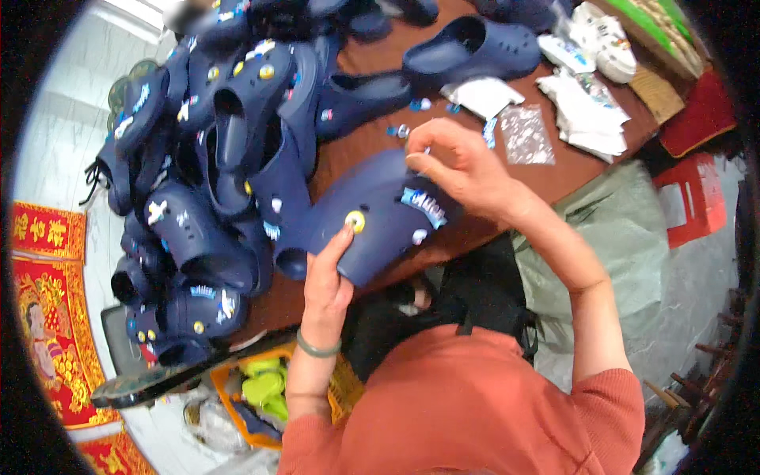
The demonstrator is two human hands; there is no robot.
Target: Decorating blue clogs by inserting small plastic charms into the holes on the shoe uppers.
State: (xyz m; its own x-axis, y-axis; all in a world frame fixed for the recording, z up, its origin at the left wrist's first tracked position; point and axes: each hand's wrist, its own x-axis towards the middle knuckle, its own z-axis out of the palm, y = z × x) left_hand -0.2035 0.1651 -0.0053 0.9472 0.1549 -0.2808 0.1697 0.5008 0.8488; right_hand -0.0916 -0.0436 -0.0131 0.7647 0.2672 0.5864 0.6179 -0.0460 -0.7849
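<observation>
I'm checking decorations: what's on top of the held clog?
The navy clog bears a yellow charm, a blue-and-white charm and a pale one; whatever the right fingers cover is hidden.

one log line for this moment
left hand: holding navy shoe with yellow charm | right hand: at shoe's far edge | table: more shoes

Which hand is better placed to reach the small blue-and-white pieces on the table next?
Probably the right hand: it is nearer the small pieces, while the left hand holds the navy clog. Whether the right hand pinches anything is unclear.
</observation>
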